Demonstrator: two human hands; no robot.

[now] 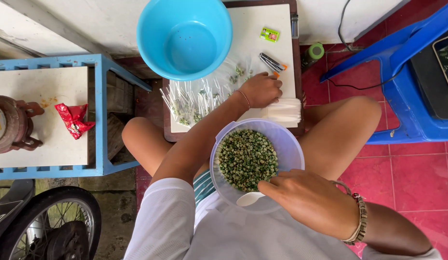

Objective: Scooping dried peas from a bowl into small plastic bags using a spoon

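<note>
A clear plastic bowl (292,144) full of green peas (247,158) rests in my lap. My right hand (308,200) is at its near rim, fingers closed on a white spoon (249,198). My left hand (261,89) reaches forward onto the white board (255,29), its fingers curled on a stack of empty clear bags (283,110). Several small filled bags of peas (192,101) lie spread on the board to the left of that hand. A stapler (273,63) lies just beyond my left hand.
A large blue basin (184,36) stands at the board's far left. A small green box (269,34) lies farther back. A blue-framed stand (101,110) with a brown jar (9,125) and red wrapper (73,119) is left; a blue chair (402,72) right; a motorbike wheel (60,226) lower left.
</note>
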